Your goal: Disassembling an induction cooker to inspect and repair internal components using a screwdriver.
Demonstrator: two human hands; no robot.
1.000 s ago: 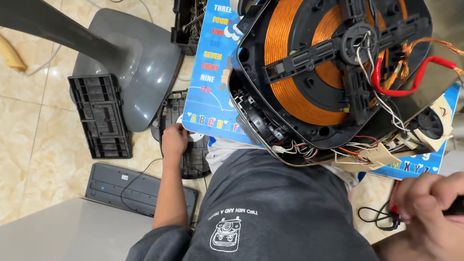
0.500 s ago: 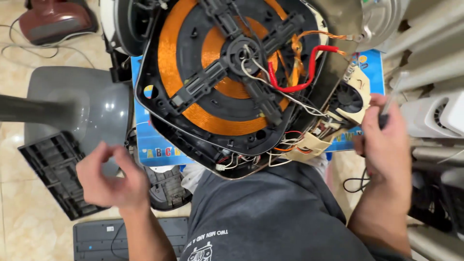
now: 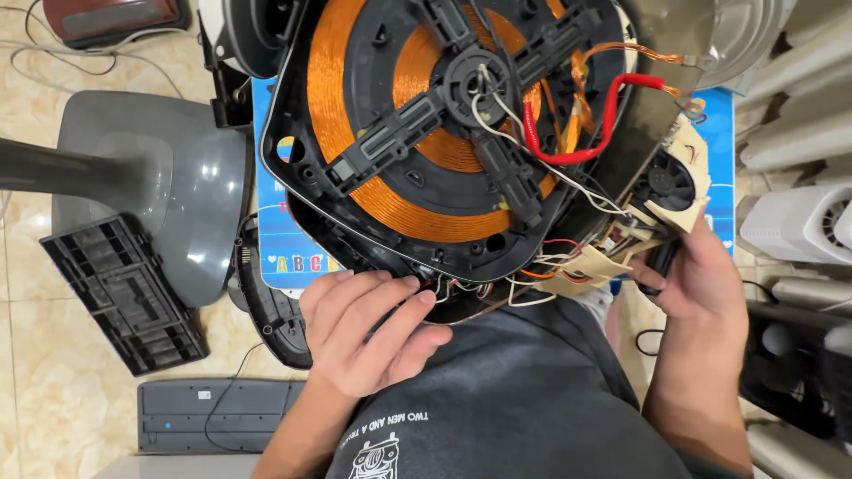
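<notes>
- Resting open, fingers spread, the left hand (image 3: 368,333) touches the near rim of the opened induction cooker (image 3: 461,142).
- Right hand (image 3: 697,275) grips a dark tool handle (image 3: 658,264) at the cooker's right corner, beside its small fan (image 3: 667,182).

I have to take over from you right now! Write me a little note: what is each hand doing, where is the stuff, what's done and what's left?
Left hand: open, fingertips resting on the near edge of the opened induction cooker, by the loose wires.
Right hand: shut on a dark tool handle beside the small fan.
Cooker lies on the lap, over a blue board.
Done: the top is off; copper coil and red wire are exposed.
Left: wires still hang loose; the cooker is still open.
</notes>
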